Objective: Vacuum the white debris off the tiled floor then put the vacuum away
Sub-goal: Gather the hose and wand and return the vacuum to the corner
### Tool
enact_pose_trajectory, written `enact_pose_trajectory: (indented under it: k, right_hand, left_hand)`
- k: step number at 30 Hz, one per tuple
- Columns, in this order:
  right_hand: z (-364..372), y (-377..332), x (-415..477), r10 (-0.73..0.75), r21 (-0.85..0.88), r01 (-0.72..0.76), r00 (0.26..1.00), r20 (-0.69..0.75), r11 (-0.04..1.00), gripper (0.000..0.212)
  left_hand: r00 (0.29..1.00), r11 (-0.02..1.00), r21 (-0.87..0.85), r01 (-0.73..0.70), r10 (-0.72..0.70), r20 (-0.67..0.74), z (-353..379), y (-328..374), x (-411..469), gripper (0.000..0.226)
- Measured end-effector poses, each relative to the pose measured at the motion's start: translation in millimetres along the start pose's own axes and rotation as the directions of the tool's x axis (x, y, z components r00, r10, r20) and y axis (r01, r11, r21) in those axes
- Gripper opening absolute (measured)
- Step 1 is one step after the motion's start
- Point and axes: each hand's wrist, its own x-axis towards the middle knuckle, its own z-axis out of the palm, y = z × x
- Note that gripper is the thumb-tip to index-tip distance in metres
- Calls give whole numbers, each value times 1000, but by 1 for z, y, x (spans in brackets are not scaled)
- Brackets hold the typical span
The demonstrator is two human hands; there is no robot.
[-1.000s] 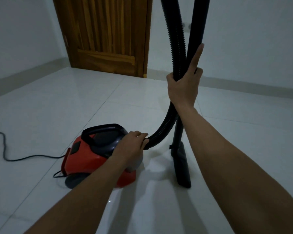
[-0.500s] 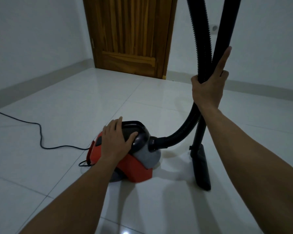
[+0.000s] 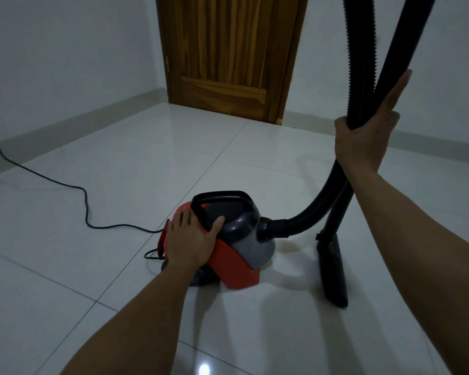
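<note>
A red and grey canister vacuum (image 3: pixel 238 262) with a black carry handle (image 3: pixel 222 197) sits on the white tiled floor (image 3: pixel 125 169). My left hand (image 3: pixel 191 240) lies flat on its red rear top, fingers spread, thumb by the handle. A black ribbed hose (image 3: pixel 362 63) runs from the vacuum's front up out of view. My right hand (image 3: pixel 363 136) grips the hose and the black wand (image 3: pixel 406 44) together, index finger stretched along the wand. The black floor nozzle (image 3: pixel 333 269) rests on the tiles to the right. No white debris is visible.
A black power cord (image 3: pixel 73 186) trails from the vacuum's rear across the floor to the left wall. A closed wooden door (image 3: pixel 228 55) stands straight ahead. Grey skirting (image 3: pixel 65 125) lines the white walls.
My left hand moved from the hose socket at the vacuum's front to the red rear top, where it lies flat. The view shifted left, so the vacuum and my right hand sit further right.
</note>
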Motion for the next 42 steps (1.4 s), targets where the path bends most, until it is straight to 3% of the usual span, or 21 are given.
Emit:
enact_pose_trajectory:
  k: [4, 15, 26, 34, 42]
  right_hand:
    - [3, -2, -1, -12, 11, 12, 1000, -5, 1000, 100]
    - [5, -3, 0, 3, 27, -3, 1000, 18, 1000, 100]
    - [5, -2, 1, 5, 44, -6, 999, 38, 999, 101]
    - [5, 0, 2, -5, 44, 3, 999, 54, 999, 101]
    - [3, -2, 0, -25, 30, 24, 999, 44, 999, 100]
  left_hand:
    - [999, 999, 25, 33, -33, -8, -1, 2, -5, 112]
    - [996, 983, 175, 63, -50, -77, -4, 9, -9, 93]
    - [984, 992, 47, 119, -112, -142, -1, 11, -12, 89]
    - [991, 999, -43, 4, -10, -130, 2, -6, -17, 106]
    - [998, 997, 76, 16, -12, -57, 2, -12, -18, 119]
